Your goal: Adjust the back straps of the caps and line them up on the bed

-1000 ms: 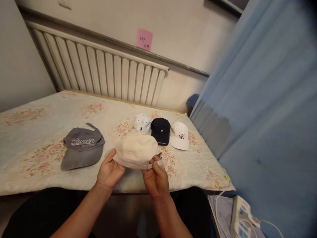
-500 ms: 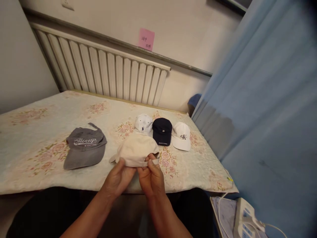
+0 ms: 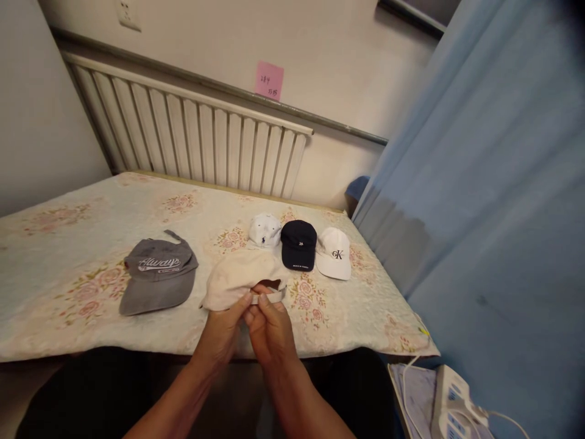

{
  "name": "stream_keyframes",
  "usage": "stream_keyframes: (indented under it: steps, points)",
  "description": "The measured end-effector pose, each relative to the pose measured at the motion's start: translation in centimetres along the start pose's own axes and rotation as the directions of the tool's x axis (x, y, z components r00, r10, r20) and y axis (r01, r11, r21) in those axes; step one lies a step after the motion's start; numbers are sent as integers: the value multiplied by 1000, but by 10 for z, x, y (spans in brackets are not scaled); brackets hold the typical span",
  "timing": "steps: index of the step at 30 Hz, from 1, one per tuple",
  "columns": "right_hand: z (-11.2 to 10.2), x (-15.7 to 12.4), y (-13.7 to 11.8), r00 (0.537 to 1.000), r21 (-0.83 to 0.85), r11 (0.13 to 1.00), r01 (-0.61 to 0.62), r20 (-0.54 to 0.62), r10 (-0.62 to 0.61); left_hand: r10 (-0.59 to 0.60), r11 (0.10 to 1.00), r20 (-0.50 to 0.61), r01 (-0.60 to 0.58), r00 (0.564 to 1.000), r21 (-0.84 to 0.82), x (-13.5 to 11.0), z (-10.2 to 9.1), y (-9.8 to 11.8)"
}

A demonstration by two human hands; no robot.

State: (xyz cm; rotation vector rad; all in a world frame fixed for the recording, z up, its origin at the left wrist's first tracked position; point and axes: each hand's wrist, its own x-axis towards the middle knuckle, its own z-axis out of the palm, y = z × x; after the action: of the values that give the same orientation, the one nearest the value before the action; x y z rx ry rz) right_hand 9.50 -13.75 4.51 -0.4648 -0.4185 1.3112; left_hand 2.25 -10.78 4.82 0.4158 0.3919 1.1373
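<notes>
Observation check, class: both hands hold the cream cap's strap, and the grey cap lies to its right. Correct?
No. The head view shows the grey cap left of the cream cap; left hand and right hand do hold its strap.

From the cream cap [image 3: 237, 275], the bench [image 3: 68, 244] lies open ten to twelve o'clock, up to the radiator [image 3: 196, 140]. A grey cap [image 3: 158, 277] blocks nine; a row of three caps [image 3: 299, 244] crowds one to two; the blue curtain [image 3: 479, 201] walls off three.
</notes>
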Motion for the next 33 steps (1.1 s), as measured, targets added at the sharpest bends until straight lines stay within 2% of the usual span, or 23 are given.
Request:
stream_keyframes:
  steps: [3,7,14,20,22,26,33]
  points:
    - [1,1,1,999,-59,998,36,-7,-36,187,970,-4,-184,982,157,1,2,4]
    - [0,4,2,997,-60,997,56,-47,-59,263,952,6,-260,965,160,1,5,7]
    - [-6,9,0,998,147,988,-55,-36,60,238,962,-36,-231,971,148,1,4,7]
    - [-13,19,-4,969,288,957,-40,-224,108,205,973,-74,-196,976,119,-1,1,15]
    - [-13,22,-6,961,304,952,-32,-251,112,186,979,-68,-180,980,93,-1,2,18]
    - [-12,22,-8,969,327,945,-28,-224,106,152,988,-27,-152,988,-2,-2,5,23]
    - [-9,12,-12,979,404,915,-5,-183,86,110,987,-47,-115,993,-113,-4,9,25]
